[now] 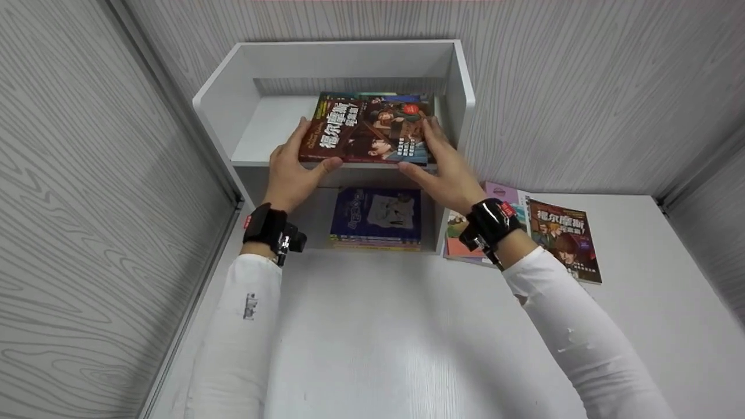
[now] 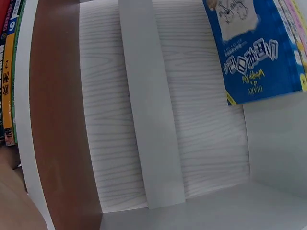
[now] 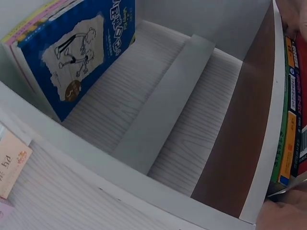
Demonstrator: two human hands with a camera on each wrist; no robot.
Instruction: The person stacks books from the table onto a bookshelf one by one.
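A brown illustrated book (image 1: 366, 131) with large white Chinese lettering lies on a pile on the upper shelf (image 1: 270, 125) of a white shelf unit. My left hand (image 1: 294, 174) holds its left side, thumb along the front edge. On the opposite side my right hand (image 1: 449, 174) grips it, the thumb also at the front edge. Other books (image 1: 323, 107) show from beneath and behind it. Coloured spines (image 3: 290, 120) of the pile appear at the right of the right wrist view. Most fingertips are hidden behind the book's sides.
Blue-covered books (image 1: 378, 212) are stacked in the lower compartment, toward its right wall. On the white table (image 1: 361, 326), right of the unit, lie another brown book (image 1: 564, 238) and pastel-coloured books (image 1: 505, 195), partly behind my right wrist. A grooved wall stands at the left.
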